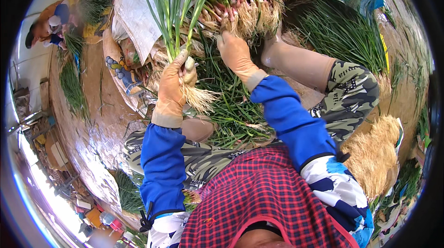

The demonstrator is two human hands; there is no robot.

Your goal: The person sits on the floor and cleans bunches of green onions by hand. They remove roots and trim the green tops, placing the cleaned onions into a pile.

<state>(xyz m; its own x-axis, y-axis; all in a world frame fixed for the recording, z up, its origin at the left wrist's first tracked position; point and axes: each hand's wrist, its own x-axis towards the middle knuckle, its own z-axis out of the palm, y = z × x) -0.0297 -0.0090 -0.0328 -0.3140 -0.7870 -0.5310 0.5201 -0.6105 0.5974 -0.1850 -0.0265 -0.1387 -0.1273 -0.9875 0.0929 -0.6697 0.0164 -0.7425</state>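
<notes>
My gloved left hand (176,83) is closed around a small bunch of green onions (177,22); their long leaves point away from me and their pale roots hang out at the right of the fist. At the near edge of a pile of green onions (251,13), with pinkish bulbs and tan roots, is my gloved right hand (236,52). Its fingertips meet the roots there; whether they grip a stalk cannot be told. Loose green leaves (232,109) lie between my legs, below both hands.
A white woven sack (135,12) lies at the upper left. More green onions (336,33) lie beyond my right knee, with a mound of dry roots (374,154) nearer my right side. Another person (52,22) sits at the far left beside further bunches.
</notes>
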